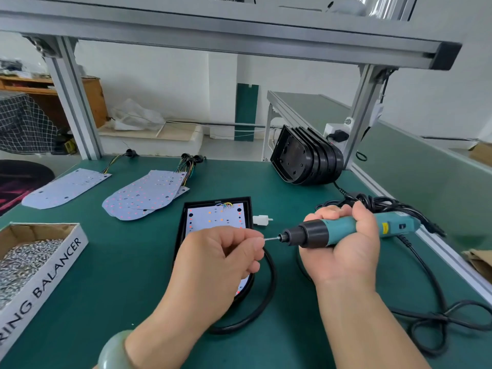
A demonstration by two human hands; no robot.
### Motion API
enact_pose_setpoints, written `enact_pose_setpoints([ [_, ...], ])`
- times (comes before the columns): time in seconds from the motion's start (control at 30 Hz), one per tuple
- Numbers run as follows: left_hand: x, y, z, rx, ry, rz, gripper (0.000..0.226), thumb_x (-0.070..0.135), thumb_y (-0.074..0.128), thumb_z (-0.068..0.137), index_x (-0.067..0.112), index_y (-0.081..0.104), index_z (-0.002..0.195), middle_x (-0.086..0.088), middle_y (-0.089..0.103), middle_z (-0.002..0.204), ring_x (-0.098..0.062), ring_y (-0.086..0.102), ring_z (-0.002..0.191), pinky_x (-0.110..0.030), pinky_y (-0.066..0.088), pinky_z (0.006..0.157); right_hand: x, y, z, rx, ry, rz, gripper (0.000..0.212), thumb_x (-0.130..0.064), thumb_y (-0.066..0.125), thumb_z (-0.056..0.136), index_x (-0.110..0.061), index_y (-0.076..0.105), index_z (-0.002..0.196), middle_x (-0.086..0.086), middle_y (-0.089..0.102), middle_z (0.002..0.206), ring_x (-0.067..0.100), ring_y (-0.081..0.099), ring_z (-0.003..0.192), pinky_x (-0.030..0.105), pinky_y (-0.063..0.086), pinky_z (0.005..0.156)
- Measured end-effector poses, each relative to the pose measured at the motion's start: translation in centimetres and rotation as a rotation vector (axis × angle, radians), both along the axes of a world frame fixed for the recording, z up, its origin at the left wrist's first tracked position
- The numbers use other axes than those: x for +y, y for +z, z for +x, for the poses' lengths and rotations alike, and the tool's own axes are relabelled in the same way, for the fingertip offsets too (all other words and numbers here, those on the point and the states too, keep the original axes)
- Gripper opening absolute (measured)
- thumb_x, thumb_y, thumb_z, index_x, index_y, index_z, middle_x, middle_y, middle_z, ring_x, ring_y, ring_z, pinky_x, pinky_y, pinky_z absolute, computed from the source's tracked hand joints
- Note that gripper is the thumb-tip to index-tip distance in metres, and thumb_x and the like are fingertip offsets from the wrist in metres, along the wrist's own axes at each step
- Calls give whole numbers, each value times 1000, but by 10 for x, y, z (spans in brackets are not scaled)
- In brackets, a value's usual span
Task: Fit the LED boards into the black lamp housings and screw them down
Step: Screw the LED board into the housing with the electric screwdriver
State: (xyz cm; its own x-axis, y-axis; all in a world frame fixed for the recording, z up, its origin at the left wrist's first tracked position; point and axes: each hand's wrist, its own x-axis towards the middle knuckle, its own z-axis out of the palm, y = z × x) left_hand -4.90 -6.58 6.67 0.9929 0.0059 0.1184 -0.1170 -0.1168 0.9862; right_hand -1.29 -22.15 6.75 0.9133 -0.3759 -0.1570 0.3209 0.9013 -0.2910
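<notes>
In the head view, the left hand (221, 251) is pinching the tip of the bit (271, 238), seemingly seating a screw too small to make out. The right hand (343, 249) is gripping the teal electric screwdriver (332, 231), holding it level. Beneath them the LED board (213, 217) is lying inside the black housing (247, 209) on the surface (133, 262). The next move is calling for tipping the bit down onto a board hole.

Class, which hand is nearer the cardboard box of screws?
Left. The left hand hovers right of the box of screws; the right hand, gripping the screwdriver, lies farther right.
</notes>
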Motion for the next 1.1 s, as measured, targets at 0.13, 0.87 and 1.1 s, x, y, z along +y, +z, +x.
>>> enact_pose_setpoints([
  [0.13, -2, 0, 0, 13, -9, -16, 18, 10, 68, 83, 19, 73, 69, 2, 71, 63, -4, 63, 52, -11, 47, 50, 6, 0, -1, -17, -2, -49, 22, -24, 56, 92, -17, 46, 73, -6, 45, 62, 8, 45, 48, 16, 42, 50],
  [0.87, 1, -1, 1, 70, -6, -28, 16, 11, 68, 84, 17, 73, 70, 0, 72, 63, -5, 63, 52, -12, 47, 49, 9, 4, -3, 10, -65, -108, 21, -30, 60, 93, -18, 47, 81, -6, 47, 64, 8, 46, 50, 17, 43, 52],
  [1.1, 4, -2, 5, 137, 9, -63, 21, 14, 67, 85, 12, 73, 65, -4, 71, 62, -7, 62, 50, -15, 47, 47, 15, 5, -4, 40, -119, -239, 35, -53, 52, 93, -20, 46, 100, -2, 56, 72, 13, 58, 58, 21, 51, 58],
])
